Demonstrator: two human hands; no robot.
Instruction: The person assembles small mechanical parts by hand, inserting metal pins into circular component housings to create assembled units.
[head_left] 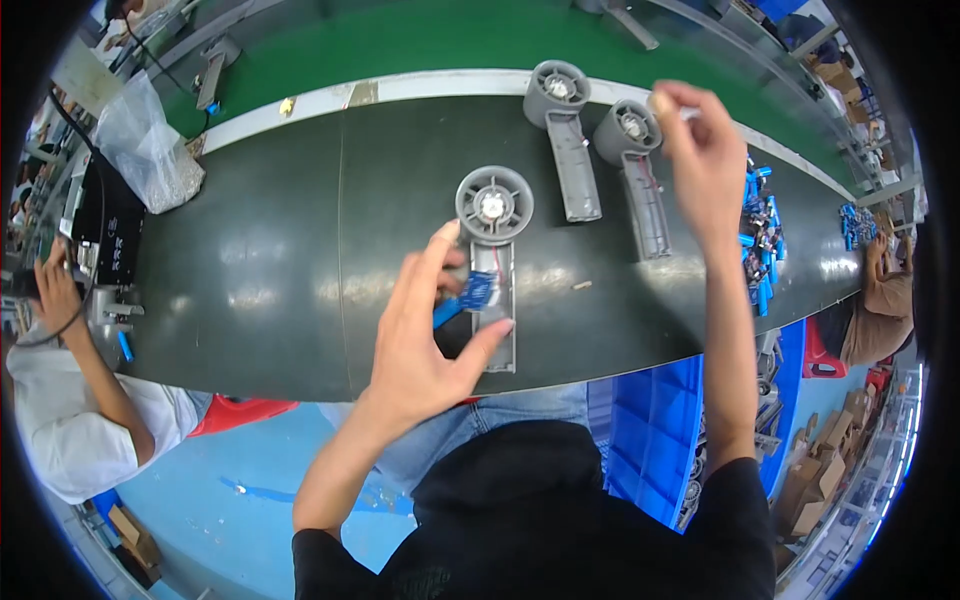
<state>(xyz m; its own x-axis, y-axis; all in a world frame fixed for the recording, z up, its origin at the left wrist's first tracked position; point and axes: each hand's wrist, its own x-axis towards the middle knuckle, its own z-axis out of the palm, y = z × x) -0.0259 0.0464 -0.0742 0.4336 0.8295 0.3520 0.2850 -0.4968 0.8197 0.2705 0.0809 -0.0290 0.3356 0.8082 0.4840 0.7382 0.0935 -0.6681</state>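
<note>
Dark green surface, gray fan unit mid-frame, blurry blue part over its handle. Left hand has thumb and index wide apart at it; right hand, upper right, looks curled, can't tell if it's gripping anything. Two more gray units near that.

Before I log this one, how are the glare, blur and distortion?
Head view: pale glare patches on the dark table; head view: the blue part by the left hand looks smeared; head view: the table's edges bow, with black corners.
</note>
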